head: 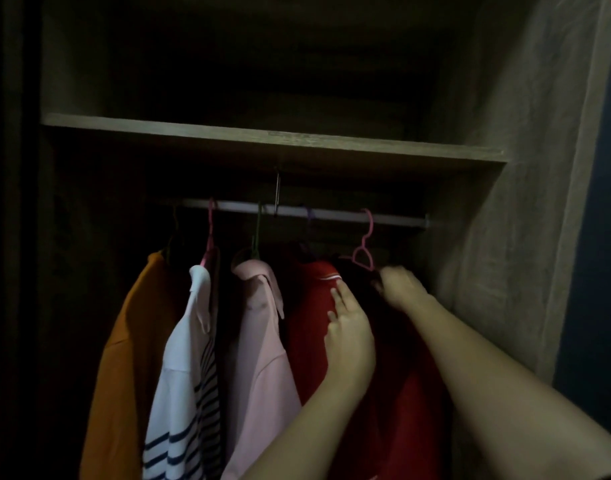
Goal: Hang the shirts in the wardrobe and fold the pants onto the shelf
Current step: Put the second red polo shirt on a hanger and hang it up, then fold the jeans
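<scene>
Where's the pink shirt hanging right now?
In the head view, the pink shirt hangs mid-rail, between the striped white shirt on its left and the red shirt on its right.

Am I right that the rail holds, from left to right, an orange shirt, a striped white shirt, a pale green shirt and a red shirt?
Not quite: in the head view the third garment is a pale pink collared shirt, not green. The orange shirt, striped white shirt and red shirt hang on the metal rail as you said.
</scene>
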The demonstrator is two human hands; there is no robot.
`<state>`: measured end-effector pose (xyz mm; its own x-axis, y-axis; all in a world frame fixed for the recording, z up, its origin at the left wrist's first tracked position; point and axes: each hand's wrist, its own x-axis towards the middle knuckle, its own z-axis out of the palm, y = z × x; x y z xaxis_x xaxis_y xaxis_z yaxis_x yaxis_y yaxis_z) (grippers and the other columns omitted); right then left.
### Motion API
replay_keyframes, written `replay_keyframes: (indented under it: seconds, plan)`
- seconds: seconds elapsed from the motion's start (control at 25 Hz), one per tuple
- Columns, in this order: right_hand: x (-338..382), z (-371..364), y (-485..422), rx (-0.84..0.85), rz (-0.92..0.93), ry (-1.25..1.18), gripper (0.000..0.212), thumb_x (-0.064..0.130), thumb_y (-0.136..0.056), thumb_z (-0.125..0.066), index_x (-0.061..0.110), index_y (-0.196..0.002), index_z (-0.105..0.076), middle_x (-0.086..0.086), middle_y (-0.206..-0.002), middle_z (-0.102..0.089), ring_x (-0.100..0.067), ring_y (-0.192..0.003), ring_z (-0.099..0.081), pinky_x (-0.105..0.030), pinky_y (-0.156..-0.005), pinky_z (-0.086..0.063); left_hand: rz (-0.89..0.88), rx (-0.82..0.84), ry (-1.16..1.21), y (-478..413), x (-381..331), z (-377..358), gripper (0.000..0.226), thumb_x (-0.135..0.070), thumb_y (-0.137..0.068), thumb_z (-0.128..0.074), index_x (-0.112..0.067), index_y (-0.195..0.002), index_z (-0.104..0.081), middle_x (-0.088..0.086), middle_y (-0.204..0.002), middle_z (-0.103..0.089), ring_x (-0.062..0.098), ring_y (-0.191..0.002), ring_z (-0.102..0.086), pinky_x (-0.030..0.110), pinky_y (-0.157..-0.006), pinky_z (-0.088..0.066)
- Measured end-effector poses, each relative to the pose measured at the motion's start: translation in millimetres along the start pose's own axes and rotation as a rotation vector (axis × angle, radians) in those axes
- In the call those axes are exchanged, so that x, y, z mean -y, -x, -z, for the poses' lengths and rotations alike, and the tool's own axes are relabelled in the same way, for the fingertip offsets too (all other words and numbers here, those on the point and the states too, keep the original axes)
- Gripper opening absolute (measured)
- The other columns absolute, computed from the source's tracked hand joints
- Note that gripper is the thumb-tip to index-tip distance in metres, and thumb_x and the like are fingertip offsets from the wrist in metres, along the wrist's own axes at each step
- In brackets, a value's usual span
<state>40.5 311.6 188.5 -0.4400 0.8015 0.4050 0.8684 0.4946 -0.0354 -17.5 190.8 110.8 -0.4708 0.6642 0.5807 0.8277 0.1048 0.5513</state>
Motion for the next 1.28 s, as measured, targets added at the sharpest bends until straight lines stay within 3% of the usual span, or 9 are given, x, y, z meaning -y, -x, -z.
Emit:
replay_keyframes:
  seconds: [0.04,0.08,0.2,0.4,0.64,0.88,1.04,1.2,1.28]
  plan:
    - [-1.3,1.6,0.9,0.007,0.008,-0.021,0.031,0.023,-0.095,-0.047,0.005,-0.118,-0.056,-0.022,-0.119,-0.06,-0.035,-0.107,-0.058,-0.037,-0.088,-0.046,0.007,-0.005,-0.022,0.3,-0.1,3.0,0.082,-0.012,-0.072,-0.076,0.0,-0.141,-0.035,0.016,-0.137,-0.052,0.022,-0.093,-0.07,0.026,-0.062,-0.055]
    - [-2.3,3.4,2.4,0.013,0.013,-0.04,0.032,0.023,-0.095,-0.048,0.004,-0.12,-0.055,-0.022,-0.12,-0.059,-0.036,-0.109,-0.057,-0.036,-0.09,-0.045,0.01,-0.014,-0.047,0.9,0.3,4.0,0.081,-0.011,-0.071,-0.076,0.0,-0.141,-0.037,0.017,-0.136,-0.053,0.023,-0.093,-0.07,0.026,-0.062,-0.055]
    - [-5.3,9.4,6.2,0.037,0.062,-0.094,0.037,0.021,-0.096,-0.045,0.007,-0.13,-0.049,-0.023,-0.128,-0.054,-0.037,-0.116,-0.053,-0.036,-0.096,-0.042,-0.034,0.041,-0.043,1.3,-0.1,2.7,0.071,-0.004,-0.094,-0.046,-0.006,-0.15,-0.003,0.015,-0.156,-0.019,0.032,-0.128,-0.047,0.036,-0.09,-0.049]
    - [-2.6,16.9,26.3,0.046,0.058,-0.133,0.045,0.022,-0.097,-0.041,0.008,-0.139,-0.035,-0.025,-0.139,-0.041,-0.038,-0.127,-0.042,-0.039,-0.105,-0.036,-0.029,0.027,0.043,19.8,2.8,17.1,0.073,-0.02,-0.097,-0.042,-0.006,-0.149,0.007,0.012,-0.159,-0.005,0.027,-0.145,-0.016,0.036,-0.108,-0.033]
    - [26.2,32.7,104.2,-0.301,0.167,-0.138,0.05,0.009,-0.089,-0.043,0.008,-0.139,-0.041,-0.015,-0.138,-0.047,-0.032,-0.126,-0.043,-0.037,-0.108,-0.03,-0.106,0.087,0.025,65.9,21.8,56.2,0.068,-0.011,-0.093,-0.041,0.003,-0.147,-0.002,0.019,-0.157,-0.011,0.027,-0.145,-0.013,0.03,-0.113,-0.02]
    - [99.2,-12.5,218.2,-0.148,0.2,-0.357,0.046,0.017,-0.096,-0.035,0.004,-0.14,-0.037,-0.017,-0.139,-0.045,-0.032,-0.126,-0.043,-0.037,-0.107,-0.033,-0.039,0.122,0.029,152.6,84.9,123.7,0.062,-0.005,-0.092,-0.04,0.0,-0.148,-0.013,0.021,-0.152,-0.025,0.032,-0.135,-0.036,0.034,-0.107,-0.029]
    - [165.7,-36.7,290.2,-0.001,0.277,-0.401,0.058,0.025,-0.086,-0.022,-0.004,-0.131,-0.043,-0.023,-0.132,-0.049,-0.035,-0.123,-0.046,-0.038,-0.105,-0.03,0.068,0.173,-0.074,213.8,156.0,168.0,0.061,-0.011,-0.094,-0.041,-0.001,-0.148,-0.014,0.02,-0.153,-0.022,0.032,-0.141,-0.026,0.037,-0.112,-0.026]
    - [234.7,-56.5,335.2,0.042,0.367,-0.445,0.048,0.024,-0.093,-0.032,0.002,-0.135,-0.041,-0.018,-0.136,-0.047,-0.034,-0.126,-0.043,-0.036,-0.106,-0.03,0.126,0.248,-0.297,268.7,210.8,215.3,0.061,-0.017,-0.096,-0.038,-0.002,-0.148,-0.01,0.017,-0.157,-0.014,0.03,-0.144,-0.017,0.037,-0.112,-0.023]
    - [275.0,-78.2,358.4,0.104,0.418,-0.452,0.053,0.031,-0.093,-0.03,0.004,-0.138,-0.038,-0.016,-0.14,-0.044,-0.031,-0.129,-0.041,-0.037,-0.108,-0.03,0.201,0.282,-0.357,305.4,247.2,238.4,0.059,-0.017,-0.098,-0.036,-0.004,-0.149,-0.011,0.013,-0.157,-0.014,0.027,-0.145,-0.015,0.038,-0.114,-0.021]
